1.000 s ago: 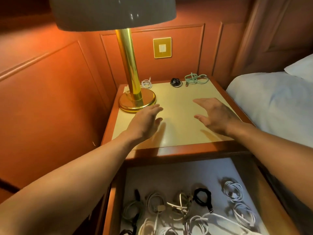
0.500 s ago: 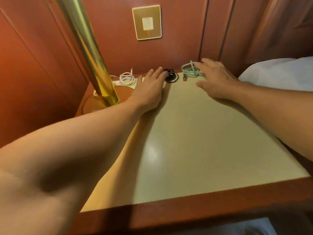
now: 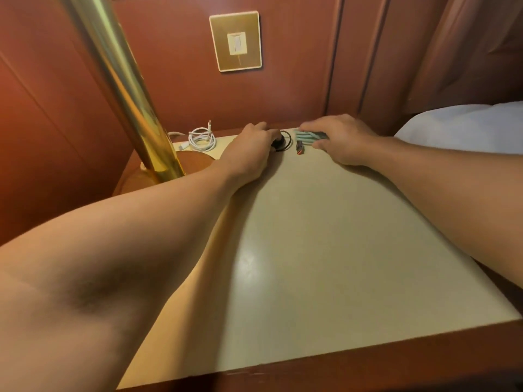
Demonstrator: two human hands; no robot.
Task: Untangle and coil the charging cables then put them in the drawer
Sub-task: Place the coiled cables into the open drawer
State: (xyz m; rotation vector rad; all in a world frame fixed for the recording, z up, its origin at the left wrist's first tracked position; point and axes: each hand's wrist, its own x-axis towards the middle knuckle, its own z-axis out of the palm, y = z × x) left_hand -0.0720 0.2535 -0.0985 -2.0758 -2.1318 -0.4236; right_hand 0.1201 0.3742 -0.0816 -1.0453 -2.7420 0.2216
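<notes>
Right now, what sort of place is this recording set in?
Most likely a bedroom, maybe a hotel one: a bedside table with a brass lamp on it, white bedding just beside it, and a wood-panelled wall with a brass switch plate.

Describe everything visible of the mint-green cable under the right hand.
The mint-green cable is a bunch of thin, pale green, rubbery-looking strands lying side by side at the back of the nightstand top, near the wall. The right hand grips it, fingers curled over and thumb in front, hiding most of it. A dark plug with a reddish tip lies before it, seemingly its end. The black cable sits close on its left.
</notes>
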